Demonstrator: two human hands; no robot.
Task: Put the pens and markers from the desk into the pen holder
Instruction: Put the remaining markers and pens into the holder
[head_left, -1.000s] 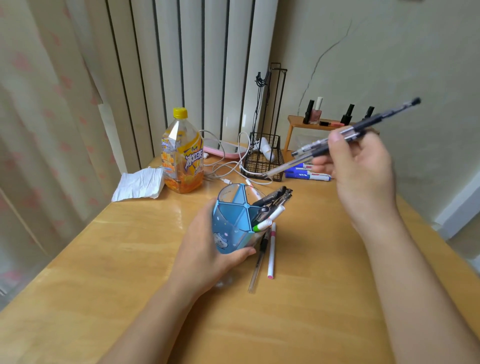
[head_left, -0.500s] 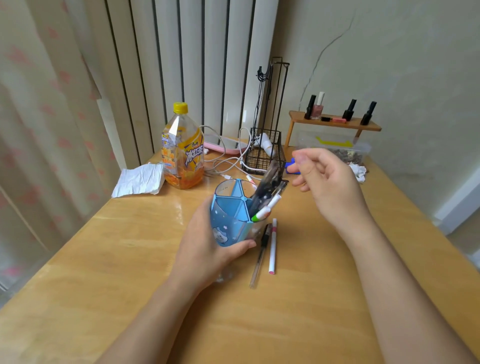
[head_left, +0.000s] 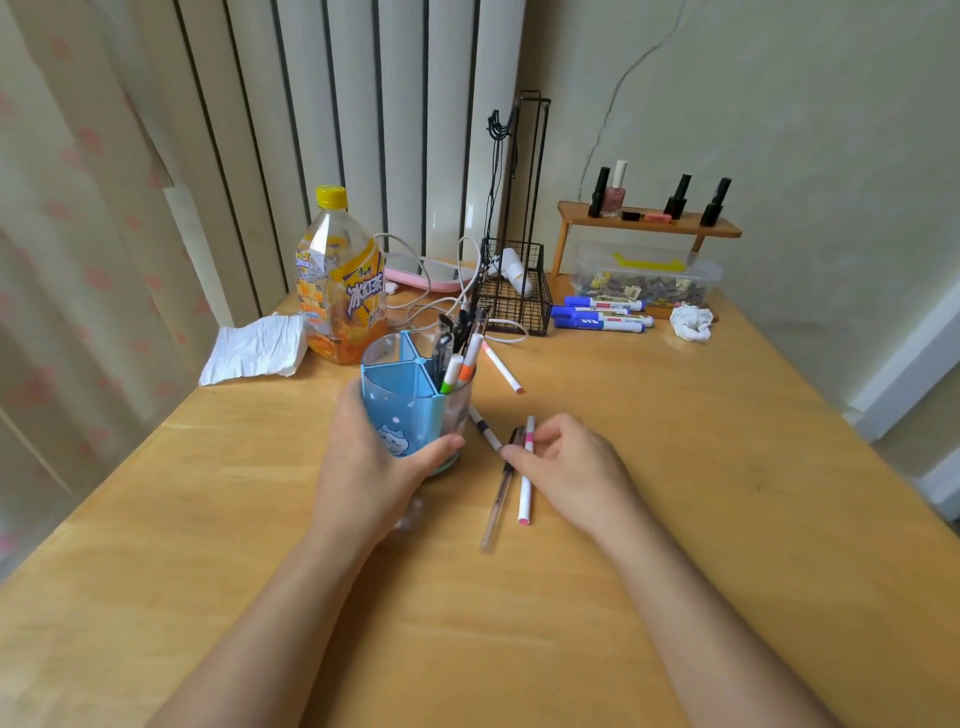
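At frame centre, our left hand grips the half-filled holder; our right hand, fingers curled, touches two pens; markers remain upper right.

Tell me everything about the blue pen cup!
The pen cup is blue plastic with clear walls, split by dividers into sections, with a little cat face on its front. It stands upright on the wooden desk. The left hand wraps around it. Several pens and markers lean in its right section.

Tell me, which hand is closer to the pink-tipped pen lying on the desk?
Right. The right hand has its fingertips on the pink-tipped pen; the left hand wraps the blue pen holder beside it.
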